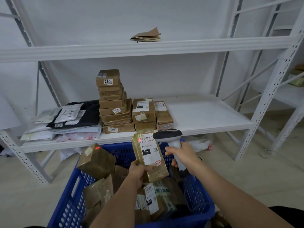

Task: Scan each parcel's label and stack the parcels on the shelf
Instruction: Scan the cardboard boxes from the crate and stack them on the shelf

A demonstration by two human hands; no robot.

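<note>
A brown cardboard parcel (150, 155) wrapped in glossy clear tape with a white paper label is seen above a blue perforated plastic crate (199, 193); the scanner (171, 142) is smooth grey plastic, the shelf (205, 112) white painted metal, matt

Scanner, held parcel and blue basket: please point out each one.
scanner (170, 137), head view, on its dark head.
held parcel (150, 153), head view, on its white label.
blue basket (199, 193), head view, on its right wall.
</note>
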